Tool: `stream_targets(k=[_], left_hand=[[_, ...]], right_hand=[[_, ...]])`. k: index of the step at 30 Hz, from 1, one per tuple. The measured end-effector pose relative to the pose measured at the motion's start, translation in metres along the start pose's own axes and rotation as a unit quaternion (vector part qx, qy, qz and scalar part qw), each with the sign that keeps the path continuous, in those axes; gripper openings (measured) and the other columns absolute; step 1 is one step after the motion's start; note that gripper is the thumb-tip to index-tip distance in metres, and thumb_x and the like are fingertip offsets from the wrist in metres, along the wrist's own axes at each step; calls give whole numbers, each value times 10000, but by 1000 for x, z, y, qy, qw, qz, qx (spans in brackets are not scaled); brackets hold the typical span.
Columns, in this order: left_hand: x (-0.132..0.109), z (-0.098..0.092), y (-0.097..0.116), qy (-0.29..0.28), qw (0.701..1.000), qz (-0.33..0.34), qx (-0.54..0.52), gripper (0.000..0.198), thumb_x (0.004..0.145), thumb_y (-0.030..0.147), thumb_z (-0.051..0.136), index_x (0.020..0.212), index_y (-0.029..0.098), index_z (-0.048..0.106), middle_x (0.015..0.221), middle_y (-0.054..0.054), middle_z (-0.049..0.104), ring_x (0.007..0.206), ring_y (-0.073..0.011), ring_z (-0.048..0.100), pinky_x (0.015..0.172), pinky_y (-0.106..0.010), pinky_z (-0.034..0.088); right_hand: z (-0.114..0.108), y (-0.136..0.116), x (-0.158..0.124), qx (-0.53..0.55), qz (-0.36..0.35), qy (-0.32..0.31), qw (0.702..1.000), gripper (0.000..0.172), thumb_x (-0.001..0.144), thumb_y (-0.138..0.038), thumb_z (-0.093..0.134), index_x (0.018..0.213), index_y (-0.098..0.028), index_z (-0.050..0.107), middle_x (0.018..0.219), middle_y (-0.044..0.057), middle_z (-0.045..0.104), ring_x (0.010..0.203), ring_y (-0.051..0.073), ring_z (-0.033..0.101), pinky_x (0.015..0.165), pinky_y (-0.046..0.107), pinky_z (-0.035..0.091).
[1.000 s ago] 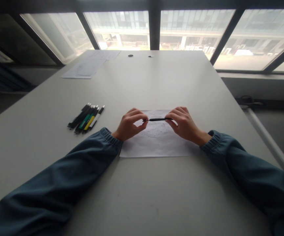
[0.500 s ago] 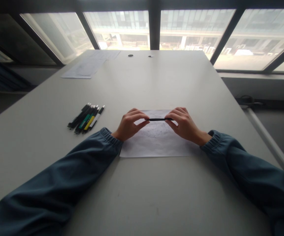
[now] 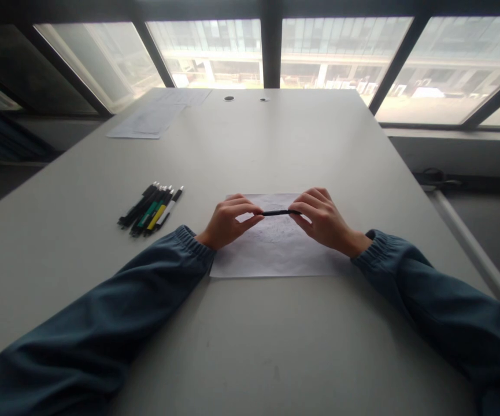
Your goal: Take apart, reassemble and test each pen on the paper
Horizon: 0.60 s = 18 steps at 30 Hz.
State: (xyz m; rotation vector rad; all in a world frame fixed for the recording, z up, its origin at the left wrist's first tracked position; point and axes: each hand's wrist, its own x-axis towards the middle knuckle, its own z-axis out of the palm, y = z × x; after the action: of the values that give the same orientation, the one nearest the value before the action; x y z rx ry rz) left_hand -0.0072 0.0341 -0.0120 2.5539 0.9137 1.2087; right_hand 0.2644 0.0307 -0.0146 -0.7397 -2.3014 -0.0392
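Observation:
A slim black pen [image 3: 276,212] is held nearly level between my two hands, above a sheet of white paper [image 3: 276,260]. My left hand [image 3: 232,218] pinches its left end between thumb and fingers. At the other end, the thumb and fingertips of my right hand [image 3: 321,218] close on the pen and hide its tip. Faint scribbled marks show on the paper below the pen. Both wrists come out of dark blue elastic cuffs.
Several pens [image 3: 152,209], black, green, yellow and white, lie side by side left of the paper. More sheets [image 3: 139,121] lie at the far left of the white table [image 3: 250,341]. Two round holes sit near its far edge, before the windows.
The pen has tilted slightly, its left end now a little lower. My right fingers have shifted slightly on it, while both hands stay in nearly the same place.

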Motion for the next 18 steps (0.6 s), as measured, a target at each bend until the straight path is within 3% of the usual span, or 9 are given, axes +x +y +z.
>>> stream_targets(k=[18], left_hand=[[-1,1,-2,18,999,19,-18,120,868,265,758,963,192,747,895,-61,749,850,-170,671,803,-317,559]], right_hand=[[5,3,-2,34,30,-43,998,206,1037,-308,501,933,-195,639,912,79,713,853,222,597,882,404,415]])
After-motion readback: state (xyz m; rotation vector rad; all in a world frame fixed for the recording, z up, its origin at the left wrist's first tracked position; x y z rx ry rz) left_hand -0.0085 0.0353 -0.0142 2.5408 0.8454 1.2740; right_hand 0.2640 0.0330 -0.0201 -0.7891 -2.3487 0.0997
